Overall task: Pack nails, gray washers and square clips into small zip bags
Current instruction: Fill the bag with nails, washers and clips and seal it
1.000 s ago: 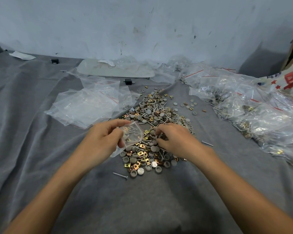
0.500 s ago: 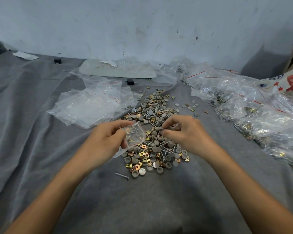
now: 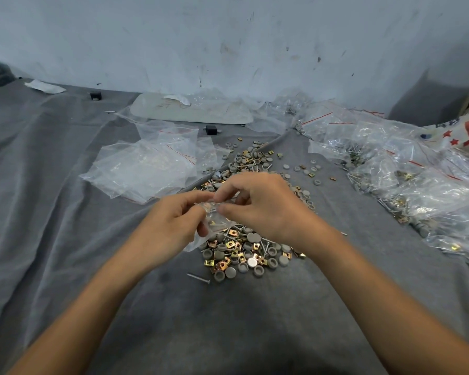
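Observation:
A heap of gray washers, gold square clips and nails (image 3: 241, 253) lies on the gray cloth (image 3: 65, 212) in the middle. Just above the heap, my left hand (image 3: 171, 226) pinches a small clear zip bag (image 3: 214, 226) by its mouth. My right hand (image 3: 263, 204) meets it from the right, thumb and fingertips pinched at the bag's opening. Whether a small part sits between those fingertips is hidden. A few parts show through the bag. One loose nail (image 3: 198, 278) lies at the heap's near edge.
A stack of empty zip bags (image 3: 144, 169) lies to the left of the heap. Filled bags (image 3: 406, 180) are piled along the right side. A flat gray pad (image 3: 190, 112) and a small black block (image 3: 211, 129) sit by the wall.
My right hand rose off the heap and moved left to the bag's mouth. The left hand stayed in place with the bag.

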### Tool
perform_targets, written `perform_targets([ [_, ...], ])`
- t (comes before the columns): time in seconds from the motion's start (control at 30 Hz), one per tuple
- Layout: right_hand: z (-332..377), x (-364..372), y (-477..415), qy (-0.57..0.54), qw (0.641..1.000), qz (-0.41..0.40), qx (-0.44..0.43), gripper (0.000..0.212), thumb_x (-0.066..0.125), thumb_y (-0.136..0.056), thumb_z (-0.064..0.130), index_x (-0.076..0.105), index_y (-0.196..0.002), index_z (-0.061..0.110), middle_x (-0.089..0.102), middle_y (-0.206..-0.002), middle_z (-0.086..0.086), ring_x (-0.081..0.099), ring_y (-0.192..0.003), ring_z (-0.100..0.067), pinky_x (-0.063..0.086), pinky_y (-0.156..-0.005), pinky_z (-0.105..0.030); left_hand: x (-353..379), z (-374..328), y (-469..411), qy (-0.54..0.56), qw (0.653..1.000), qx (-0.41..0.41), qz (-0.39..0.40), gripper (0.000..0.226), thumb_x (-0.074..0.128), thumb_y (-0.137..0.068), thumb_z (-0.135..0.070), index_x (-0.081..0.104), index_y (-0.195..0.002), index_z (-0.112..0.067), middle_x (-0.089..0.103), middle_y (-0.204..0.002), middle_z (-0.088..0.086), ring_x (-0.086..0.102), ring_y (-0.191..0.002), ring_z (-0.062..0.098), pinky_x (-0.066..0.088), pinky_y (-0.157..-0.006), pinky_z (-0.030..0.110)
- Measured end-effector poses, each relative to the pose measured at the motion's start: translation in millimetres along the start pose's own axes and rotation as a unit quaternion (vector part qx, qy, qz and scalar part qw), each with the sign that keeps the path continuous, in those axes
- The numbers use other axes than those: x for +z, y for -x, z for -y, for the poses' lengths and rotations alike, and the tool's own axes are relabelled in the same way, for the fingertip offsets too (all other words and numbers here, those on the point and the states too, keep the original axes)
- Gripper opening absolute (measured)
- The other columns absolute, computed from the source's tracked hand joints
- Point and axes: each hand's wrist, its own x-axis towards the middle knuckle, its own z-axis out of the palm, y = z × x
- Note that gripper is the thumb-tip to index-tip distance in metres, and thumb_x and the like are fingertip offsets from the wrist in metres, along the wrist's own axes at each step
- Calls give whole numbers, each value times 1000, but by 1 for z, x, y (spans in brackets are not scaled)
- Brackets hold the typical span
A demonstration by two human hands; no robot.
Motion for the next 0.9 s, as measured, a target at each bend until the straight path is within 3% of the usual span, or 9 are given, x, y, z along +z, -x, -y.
perform_targets([
  [0.07,-2,-1,-2,-27,1000,6,3,11,79,-88,20,74,-89,29,64,-67,29,60,-62,5,41,-57,-9,0,-2,1,1,1000,5,-5,46,45,-79,-27,66,-94,-66,70,-65,0,54,-52,4,44,-50,19],
  [0.2,-4,-5,-4,-37,999,6,-4,11,81,-87,21,73,-89,28,62,-64,36,60,-61,9,41,-56,-5,0,-4,2,17,1000,6,-11,47,45,-80,-26,67,-90,-66,70,-64,2,53,-50,2,44,-50,17],
  [0.3,-5,-4,-5,-46,999,11,9,14,81,-86,18,73,-93,27,67,-71,30,67,-68,2,48,-60,-13,0,-4,1,18,1000,5,-11,47,45,-80,-26,66,-90,-68,70,-64,2,52,-50,2,44,-50,18],
  [0.43,-5,-2,-3,-61,998,28,15,20,80,-86,12,72,-97,28,72,-89,15,73,-82,-5,63,-77,-39,1,-2,0,15,1000,-1,-11,47,45,-80,-26,67,-91,-66,70,-64,3,51,-50,4,44,-50,20],
  [0.57,-17,-14,-2,-79,996,-15,30,17,77,-90,15,73,-98,30,73,-93,11,71,-85,-5,62,-77,-33,-1,2,0,21,1000,-17,-17,38,47,-81,-25,70,-107,-40,70,-65,2,51,-51,4,43,-51,18],
  [0.67,-32,-23,3,-9,998,-26,59,14,75,-92,20,71,-93,33,72,-87,13,68,-81,0,56,-74,-23,-2,4,0,13,1000,-18,-16,37,47,-87,-22,66,-113,-37,71,-67,2,51,-53,3,43,-51,17],
  [0.73,-40,-22,9,83,991,48,90,8,74,-92,28,71,-98,32,70,-89,15,66,-82,2,53,-74,-20,-3,4,0,6,1000,-19,-15,35,47,-88,-23,66,-115,-37,71,-68,2,52,-53,3,43,-52,17],
  [0.8,-46,-14,14,161,973,129,105,16,74,-91,35,71,-106,29,69,-94,14,64,-85,-2,48,-71,-21,-2,4,0,-2,1000,-18,-15,34,48,-96,-16,66,-116,-36,71,-68,2,52,-54,5,43,-54,20],
  [0.9,-51,-1,18,204,960,161,101,23,73,-90,40,67,-108,28,66,-96,13,59,-86,-6,44,-71,-25,-1,3,0,-9,1000,-20,-19,37,47,-99,-8,65,-117,-35,71,-67,2,51,-53,5,44,-53,20],
])
